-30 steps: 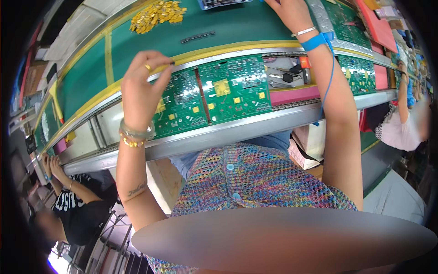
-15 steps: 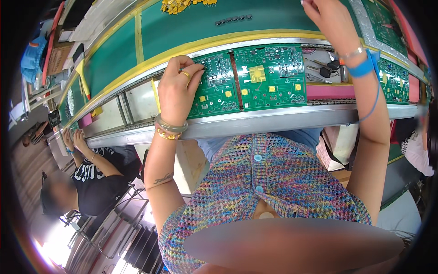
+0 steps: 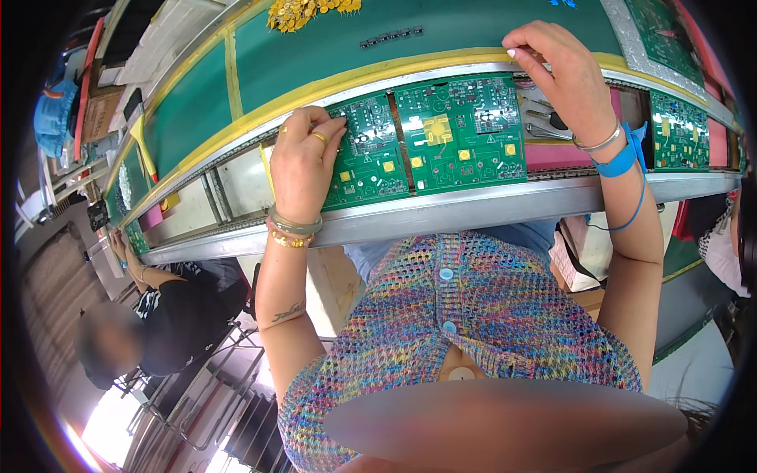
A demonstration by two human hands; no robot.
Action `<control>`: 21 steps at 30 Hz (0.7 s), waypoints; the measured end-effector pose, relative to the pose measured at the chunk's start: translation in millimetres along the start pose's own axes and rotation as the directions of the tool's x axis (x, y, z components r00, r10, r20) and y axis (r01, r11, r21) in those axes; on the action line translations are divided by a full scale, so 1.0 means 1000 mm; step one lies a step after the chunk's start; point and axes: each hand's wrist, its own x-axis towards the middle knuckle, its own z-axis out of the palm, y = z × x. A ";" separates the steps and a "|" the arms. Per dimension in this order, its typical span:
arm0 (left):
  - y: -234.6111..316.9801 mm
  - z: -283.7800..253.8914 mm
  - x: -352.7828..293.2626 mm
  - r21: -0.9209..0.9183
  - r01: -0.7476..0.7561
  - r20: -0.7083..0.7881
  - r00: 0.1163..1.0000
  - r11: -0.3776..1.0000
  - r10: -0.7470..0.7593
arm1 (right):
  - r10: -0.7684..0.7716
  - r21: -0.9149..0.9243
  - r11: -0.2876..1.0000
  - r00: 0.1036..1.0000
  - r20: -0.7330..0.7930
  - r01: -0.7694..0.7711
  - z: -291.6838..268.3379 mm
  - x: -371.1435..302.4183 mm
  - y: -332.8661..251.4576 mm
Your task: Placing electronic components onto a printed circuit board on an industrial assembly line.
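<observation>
Two green circuit boards lie side by side in the rail track before me: the left circuit board (image 3: 367,150) and the right circuit board (image 3: 464,150). My left hand (image 3: 303,162) is closed in a pinch at the left board's upper left part; whatever its fingertips hold, if anything, is hidden. Over the far rail, up and right of the right board, hovers my right hand (image 3: 561,75). Its fingers are curled and pinched, and any small part in them cannot be made out. A blue wrist strap (image 3: 619,164) with a cord circles my right wrist.
Beyond the rail, a green work surface (image 3: 473,35) carries a pile of yellow disc-shaped parts (image 3: 311,12), a row of small black parts (image 3: 392,37) and some blue parts (image 3: 563,2). Another board (image 3: 678,134) sits further right. A co-worker (image 3: 185,315) is at the left.
My right hand has come nearer, from over the green surface down to the far rail, uncovering the blue parts. My left hand stays at the left board. The co-worker has shifted.
</observation>
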 end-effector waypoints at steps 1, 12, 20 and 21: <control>-0.001 -0.001 0.000 0.026 -0.030 0.017 0.999 0.999 0.030 | -0.002 0.000 1.000 1.000 -0.002 0.002 -0.001 0.000 -0.001; -0.055 0.008 0.090 -0.212 0.116 -0.185 0.970 0.970 -0.156 | 0.276 0.185 0.940 0.958 0.076 -0.285 0.002 -0.010 -0.041; -0.085 0.031 0.119 -0.155 0.297 -0.105 0.944 0.942 -0.314 | 0.337 0.019 0.939 0.930 0.146 -0.343 0.017 -0.017 -0.054; -0.086 0.029 0.119 -0.191 0.303 -0.081 0.943 0.934 -0.322 | 0.318 0.027 0.946 0.939 0.128 -0.324 0.023 -0.016 -0.052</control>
